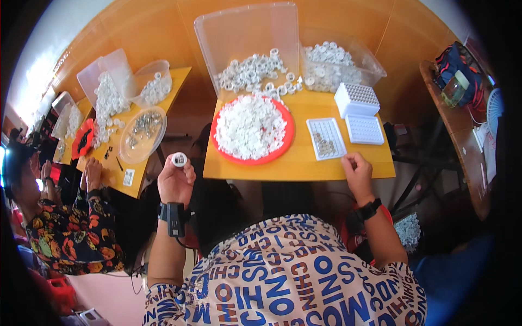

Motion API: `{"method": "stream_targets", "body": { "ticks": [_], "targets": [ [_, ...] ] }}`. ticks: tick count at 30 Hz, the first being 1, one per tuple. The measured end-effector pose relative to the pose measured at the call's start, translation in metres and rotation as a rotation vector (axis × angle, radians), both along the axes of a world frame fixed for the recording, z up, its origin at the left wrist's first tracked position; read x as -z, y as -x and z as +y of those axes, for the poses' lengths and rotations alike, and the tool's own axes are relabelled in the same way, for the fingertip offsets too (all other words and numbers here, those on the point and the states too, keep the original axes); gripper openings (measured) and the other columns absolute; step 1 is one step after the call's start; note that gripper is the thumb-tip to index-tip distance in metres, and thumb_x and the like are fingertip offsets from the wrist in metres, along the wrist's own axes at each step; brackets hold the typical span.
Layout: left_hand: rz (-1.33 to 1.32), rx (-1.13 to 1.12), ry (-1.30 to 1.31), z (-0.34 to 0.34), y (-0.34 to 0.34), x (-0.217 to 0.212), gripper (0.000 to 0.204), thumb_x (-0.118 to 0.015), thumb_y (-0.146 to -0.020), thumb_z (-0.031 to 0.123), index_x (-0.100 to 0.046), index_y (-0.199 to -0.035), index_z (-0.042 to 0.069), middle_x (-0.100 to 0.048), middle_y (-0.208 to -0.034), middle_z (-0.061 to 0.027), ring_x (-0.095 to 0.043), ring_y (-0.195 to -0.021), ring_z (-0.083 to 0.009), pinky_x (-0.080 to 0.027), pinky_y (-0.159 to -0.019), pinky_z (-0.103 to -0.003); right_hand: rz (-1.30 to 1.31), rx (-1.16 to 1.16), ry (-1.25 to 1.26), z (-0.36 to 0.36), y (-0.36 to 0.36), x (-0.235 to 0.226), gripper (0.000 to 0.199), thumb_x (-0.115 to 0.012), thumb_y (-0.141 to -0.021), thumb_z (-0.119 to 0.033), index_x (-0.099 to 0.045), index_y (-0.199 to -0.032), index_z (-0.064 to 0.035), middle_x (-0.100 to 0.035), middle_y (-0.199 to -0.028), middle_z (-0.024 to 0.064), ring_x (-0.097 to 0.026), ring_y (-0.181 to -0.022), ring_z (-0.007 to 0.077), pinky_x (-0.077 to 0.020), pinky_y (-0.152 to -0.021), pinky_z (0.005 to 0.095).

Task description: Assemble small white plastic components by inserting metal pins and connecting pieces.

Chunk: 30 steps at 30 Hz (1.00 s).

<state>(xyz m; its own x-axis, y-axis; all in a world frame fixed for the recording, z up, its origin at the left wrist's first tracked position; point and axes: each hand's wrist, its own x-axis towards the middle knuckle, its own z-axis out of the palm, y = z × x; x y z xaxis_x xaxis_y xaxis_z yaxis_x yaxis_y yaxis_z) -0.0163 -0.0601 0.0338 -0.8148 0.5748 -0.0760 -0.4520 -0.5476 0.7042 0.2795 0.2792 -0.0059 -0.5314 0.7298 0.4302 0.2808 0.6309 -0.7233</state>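
Observation:
My left hand (175, 187) is closed around a small round white plastic part (179, 159) with dark pieces showing inside, held up just off the table's left front corner. At the front edge on the right, my right hand (358, 173) has its thumb and fingers pinched together; whatever may be between them is too small to make out. Beside it lies a shallow white tray (325, 128) with small round metallic pieces (325, 148) in its nearer part. A red round plate (290, 133) heaped with small white plastic pieces (250, 127) sits between my hands.
Behind the plate, a tipped clear bin (247, 32) spills white ring-shaped parts (250, 73). Another full clear bin (364, 60) stands at back right, near a stack of white trays (357, 100). At left, a co-worker's hands (92, 173) rest at another table (176, 81) holding similar parts.

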Motion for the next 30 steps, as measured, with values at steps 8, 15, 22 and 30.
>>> {"method": "stream_targets", "body": {
  "ticks": [8, 15, 22, 30],
  "targets": [
    [-0.084, -0.009, -0.071, 0.014, 0.005, 0.046, 0.016, -0.048, -0.095, 0.023, -0.053, -0.098, 0.008, -0.054, -0.076, -0.009, -0.048, -0.06, -0.0184, -0.039, -0.053, -0.029, -0.056, 0.005, -0.14, -0.001, 0.02, 0.004, 0.01, -0.068, -0.081, -0.012, -0.062, -0.077, -0.0045, -0.059, -0.062, 0.009, -0.058, -0.054, 0.0212, -0.0447, -0.052, 0.0327],
    [-0.134, -0.097, -0.227, 0.015, 0.032, 0.072, 0.021, -0.047, -0.096, 0.027, -0.054, -0.098, 0.007, -0.057, -0.08, -0.0098, -0.051, -0.064, -0.0187, -0.043, -0.056, -0.029, -0.108, -0.007, -0.257, -0.009, 0.017, 0.001, 0.009, -0.064, -0.084, -0.013, -0.061, -0.079, -0.006, -0.059, -0.069, 0.0113, -0.058, -0.063, 0.0303, -0.0444, -0.056, 0.0395],
    [-0.19, -0.096, -0.211, 0.029, 0.03, 0.072, 0.015, -0.046, -0.095, 0.021, -0.053, -0.099, 0.008, -0.056, -0.078, -0.0096, -0.051, -0.061, -0.019, -0.044, -0.055, -0.029, -0.07, 0.007, -0.224, -0.008, 0.02, 0.0, 0.01, -0.065, -0.082, -0.013, -0.06, -0.078, -0.0054, -0.058, -0.068, 0.012, -0.058, -0.063, 0.0317, -0.0444, -0.056, 0.0408],
    [-0.097, 0.07, -0.294, 0.037, 0.025, 0.067, 0.011, -0.055, -0.091, 0.017, -0.052, -0.095, 0.007, -0.06, -0.082, -0.008, -0.06, -0.068, -0.0173, -0.048, -0.057, -0.025, -0.081, 0.031, -0.318, -0.009, 0.022, 0.002, 0.009, -0.064, -0.082, -0.011, -0.059, -0.078, -0.0051, -0.057, -0.069, 0.0121, -0.057, -0.064, 0.0321, -0.0444, -0.057, 0.0408]
  ]
}}
